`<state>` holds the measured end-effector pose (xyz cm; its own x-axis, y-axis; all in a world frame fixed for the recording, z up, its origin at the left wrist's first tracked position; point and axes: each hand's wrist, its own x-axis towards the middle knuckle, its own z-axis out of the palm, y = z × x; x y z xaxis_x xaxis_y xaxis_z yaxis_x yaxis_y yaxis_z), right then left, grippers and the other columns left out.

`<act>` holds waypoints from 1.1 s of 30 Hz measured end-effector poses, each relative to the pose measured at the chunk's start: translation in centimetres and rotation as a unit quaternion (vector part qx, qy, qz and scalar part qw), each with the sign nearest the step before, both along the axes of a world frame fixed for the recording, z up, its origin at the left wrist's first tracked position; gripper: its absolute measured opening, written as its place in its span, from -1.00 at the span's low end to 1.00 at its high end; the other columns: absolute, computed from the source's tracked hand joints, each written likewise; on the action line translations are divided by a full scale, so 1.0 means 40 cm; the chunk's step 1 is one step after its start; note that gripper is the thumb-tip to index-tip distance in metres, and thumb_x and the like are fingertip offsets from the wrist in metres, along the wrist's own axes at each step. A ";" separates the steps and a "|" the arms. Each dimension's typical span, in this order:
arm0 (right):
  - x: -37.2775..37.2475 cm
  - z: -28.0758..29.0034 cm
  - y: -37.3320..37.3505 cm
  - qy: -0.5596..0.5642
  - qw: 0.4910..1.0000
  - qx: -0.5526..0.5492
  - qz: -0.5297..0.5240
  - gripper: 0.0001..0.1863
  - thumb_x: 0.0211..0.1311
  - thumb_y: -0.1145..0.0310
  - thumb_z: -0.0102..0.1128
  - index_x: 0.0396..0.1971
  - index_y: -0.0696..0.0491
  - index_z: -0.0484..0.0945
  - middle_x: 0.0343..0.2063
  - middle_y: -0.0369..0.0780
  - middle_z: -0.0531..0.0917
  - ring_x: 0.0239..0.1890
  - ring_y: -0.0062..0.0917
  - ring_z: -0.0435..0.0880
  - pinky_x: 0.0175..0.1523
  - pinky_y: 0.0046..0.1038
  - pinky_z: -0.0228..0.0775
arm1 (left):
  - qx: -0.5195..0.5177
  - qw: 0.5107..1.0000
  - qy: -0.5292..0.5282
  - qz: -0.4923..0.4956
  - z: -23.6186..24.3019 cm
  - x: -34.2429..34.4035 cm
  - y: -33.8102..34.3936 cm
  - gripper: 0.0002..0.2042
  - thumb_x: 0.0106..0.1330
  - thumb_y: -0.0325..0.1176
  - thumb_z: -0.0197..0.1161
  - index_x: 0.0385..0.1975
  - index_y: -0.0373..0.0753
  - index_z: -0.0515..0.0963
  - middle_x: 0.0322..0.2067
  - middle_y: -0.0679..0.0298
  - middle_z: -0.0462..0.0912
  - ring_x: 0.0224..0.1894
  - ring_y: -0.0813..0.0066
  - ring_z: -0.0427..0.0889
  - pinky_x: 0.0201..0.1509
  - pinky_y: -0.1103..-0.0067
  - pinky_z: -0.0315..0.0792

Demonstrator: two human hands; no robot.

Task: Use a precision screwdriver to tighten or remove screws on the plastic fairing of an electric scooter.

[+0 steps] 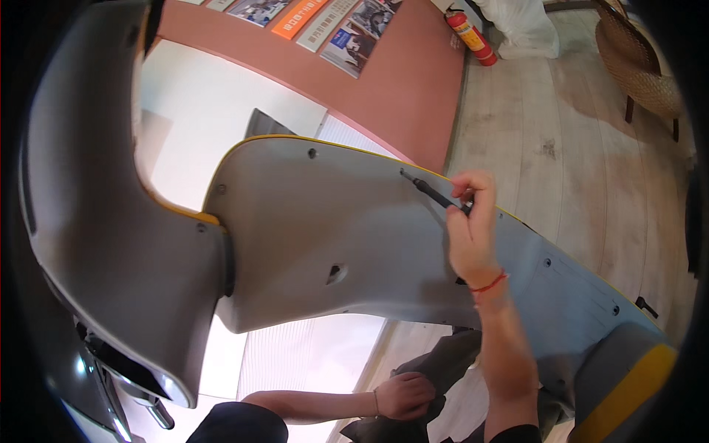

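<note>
Two hands: right hand [473,232] grips driver [434,195] between thumb and fingers, handle toward near right, tip at hole [402,171] by panel's far edge; contact can't be confirmed. Slanted hold likely lines shaft up with hole. Left hand [406,396] curled in loose fist, no tool visible, by dark trousers [447,362]; probably parked there since driver takes one hand. Grey panel [273,236], yellow trim, under right hand; more holes [312,153] along border, presumably spreading the fixing. Grey cover [92,170] meets panel at left. Extinguisher [471,37] far right, chair [641,55] beyond, right.
</note>
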<state>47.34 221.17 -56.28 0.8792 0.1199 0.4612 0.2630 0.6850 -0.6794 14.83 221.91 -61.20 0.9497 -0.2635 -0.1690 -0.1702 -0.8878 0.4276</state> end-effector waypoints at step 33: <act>0.037 0.015 -0.095 -0.025 0.981 -0.167 0.100 -0.79 0.39 0.46 -0.01 -0.06 0.11 0.55 -0.36 -0.26 0.57 -0.35 -0.56 0.52 -0.18 -0.54 0.35 | 0.003 0.998 -0.001 0.067 -0.006 -0.036 0.011 -0.88 0.16 -0.41 0.20 -0.32 -0.22 0.54 -0.29 0.22 0.58 -0.18 0.24 0.58 0.01 0.38 0.45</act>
